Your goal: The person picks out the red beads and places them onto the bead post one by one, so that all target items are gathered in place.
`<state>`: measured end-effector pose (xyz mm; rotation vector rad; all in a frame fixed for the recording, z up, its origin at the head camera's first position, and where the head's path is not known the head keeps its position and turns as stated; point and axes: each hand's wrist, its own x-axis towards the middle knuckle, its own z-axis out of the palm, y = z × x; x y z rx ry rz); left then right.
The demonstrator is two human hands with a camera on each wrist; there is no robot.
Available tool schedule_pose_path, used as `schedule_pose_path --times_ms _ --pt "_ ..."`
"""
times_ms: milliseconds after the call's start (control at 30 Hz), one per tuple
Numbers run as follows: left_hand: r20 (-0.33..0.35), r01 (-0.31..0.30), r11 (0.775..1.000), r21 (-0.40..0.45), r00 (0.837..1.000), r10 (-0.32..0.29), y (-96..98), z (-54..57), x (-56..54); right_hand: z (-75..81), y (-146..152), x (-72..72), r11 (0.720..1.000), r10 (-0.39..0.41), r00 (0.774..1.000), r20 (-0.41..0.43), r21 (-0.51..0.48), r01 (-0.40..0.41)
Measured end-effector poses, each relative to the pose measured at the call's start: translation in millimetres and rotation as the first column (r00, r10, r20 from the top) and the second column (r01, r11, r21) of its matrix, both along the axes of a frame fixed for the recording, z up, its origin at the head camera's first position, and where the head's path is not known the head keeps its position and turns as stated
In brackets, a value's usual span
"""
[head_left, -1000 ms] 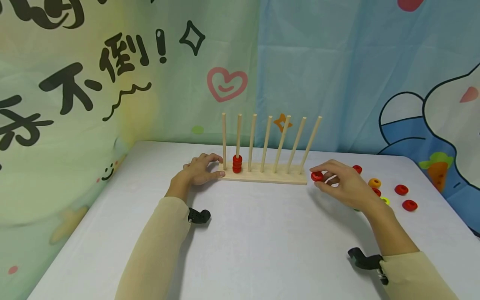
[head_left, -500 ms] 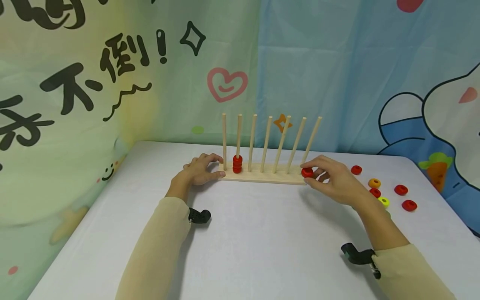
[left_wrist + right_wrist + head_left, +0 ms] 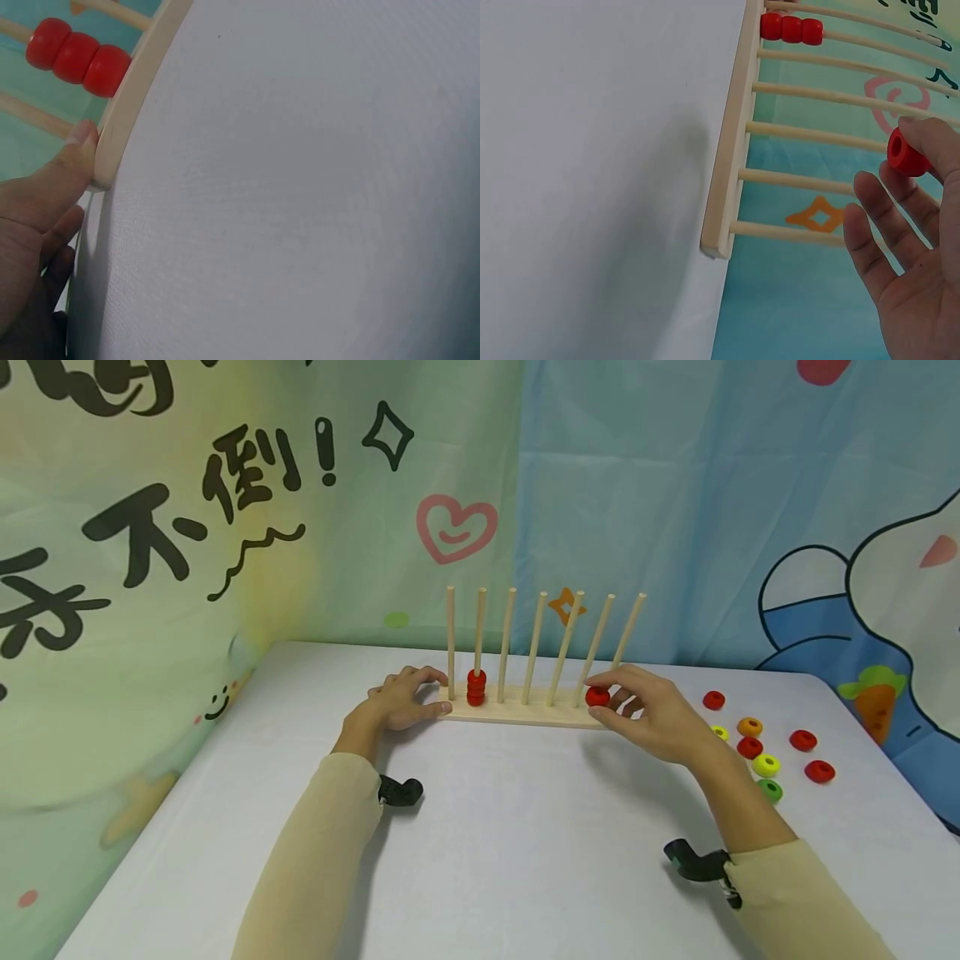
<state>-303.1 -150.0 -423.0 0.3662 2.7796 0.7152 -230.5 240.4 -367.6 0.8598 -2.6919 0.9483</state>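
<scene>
A wooden peg stand with several upright rods on a long base point(image 3: 525, 715) stands at the far side of the table. My left hand point(image 3: 403, 697) grips the base's left end; in the left wrist view the thumb point(image 3: 71, 154) presses on the base. Three red beads point(image 3: 476, 688) are stacked on the second rod from the left. My right hand point(image 3: 660, 714) pinches a red bead point(image 3: 907, 154) between thumb and fingers, its hole visible in the right wrist view. That bead is in front of the stand's right part, apart from the base and off the rods.
Loose beads lie on the white table point(image 3: 510, 827) to the right: several red ones point(image 3: 819, 772), an orange one point(image 3: 749, 727), yellow ones point(image 3: 766, 765) and a green one point(image 3: 769, 790). A printed cloth point(image 3: 615, 510) hangs behind the table.
My right hand has moved left with the red bead, from beside the stand's right end to in front of its right rods. More loose beads show behind it. My left hand stays put.
</scene>
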Motion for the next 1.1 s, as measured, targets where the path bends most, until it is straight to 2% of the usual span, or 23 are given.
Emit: schedule_pose_path --times_ms 367,600,1100 --pt "0.002 -0.004 1.000 0.002 1.000 0.004 -2.6 0.8 3.0 0.1 -20 -6.8 0.995 0.081 0.996 -0.039 -0.056 -0.083" --pt "-0.007 0.020 1.000 0.020 1.000 -0.020 2.2 2.6 2.1 6.8 -27 -12.2 0.989 0.095 0.994 -0.060 -0.105 -0.101" --pt "0.010 0.002 1.000 0.003 1.000 -0.002 0.6 5.8 3.1 14.4 -51 -18.5 0.982 0.119 0.992 -0.053 -0.142 -0.125"
